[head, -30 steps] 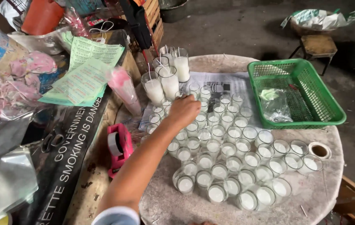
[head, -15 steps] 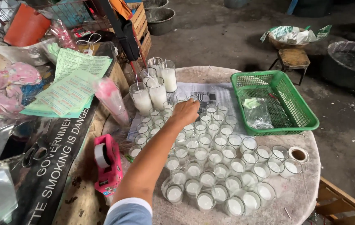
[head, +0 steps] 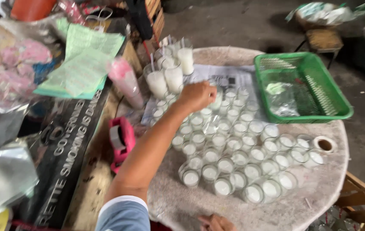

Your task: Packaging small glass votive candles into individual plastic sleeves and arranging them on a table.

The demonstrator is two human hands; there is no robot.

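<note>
My left hand (head: 197, 95) reaches across the round table (head: 319, 192), fingers bunched on the rim of a small candle glass (head: 216, 102) at the far edge of a cluster. Several small glasses of white wax (head: 234, 154) stand packed together on the tabletop. Just beyond the hand, three taller glasses of white wax with wicks (head: 172, 75) stand on a sheet of newspaper (head: 225, 77). Only part of my right hand (head: 216, 223) shows at the bottom edge, resting on the table's near rim. Whether it holds anything is hidden.
A green plastic basket (head: 304, 87) with a clear bag inside sits on the table's far right. A tape roll (head: 324, 144) lies beside the glasses. A pink tape dispenser (head: 120, 141), green papers (head: 82, 64) and plastic bags (head: 2, 171) crowd the bench at left.
My left hand has stayed over the same far glasses while my view moved closer and lower. My right hand has come into view at the bottom edge.
</note>
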